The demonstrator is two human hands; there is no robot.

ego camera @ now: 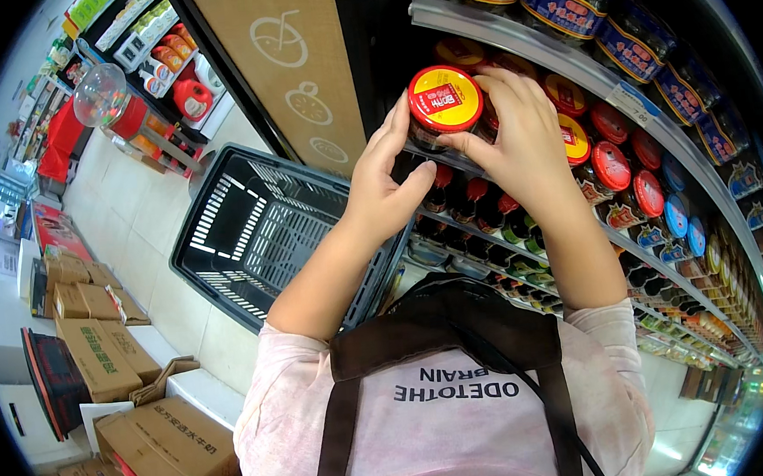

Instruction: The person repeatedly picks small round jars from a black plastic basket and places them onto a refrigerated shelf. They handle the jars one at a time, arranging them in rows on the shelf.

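A glass jar with a red-rimmed yellow lid (445, 99) stands upright at the front of a shelf. My left hand (387, 171) is at the jar's left side, its fingertips against the lid's edge and the thumb apart below. On the other side my right hand (520, 132) has its thumb at the jar's lower front and its fingers spread over the jars behind; whether either hand grips the jar is unclear. More yellow-lidded jars (574, 139) and red-lidded jars (611, 166) line the same shelf. Below my left forearm sits a dark grey plastic shopping basket (188, 218), with nothing visible inside.
Blue-labelled jars (565, 5) fill the shelf above, behind a metal price rail (527, 48). Dark bottles (465, 202) stand lower down. A wood-coloured panel (290, 65) borders the shelving. Cardboard boxes (170, 445) are stacked at lower left, and a candy dispenser (101, 95) stands at upper left.
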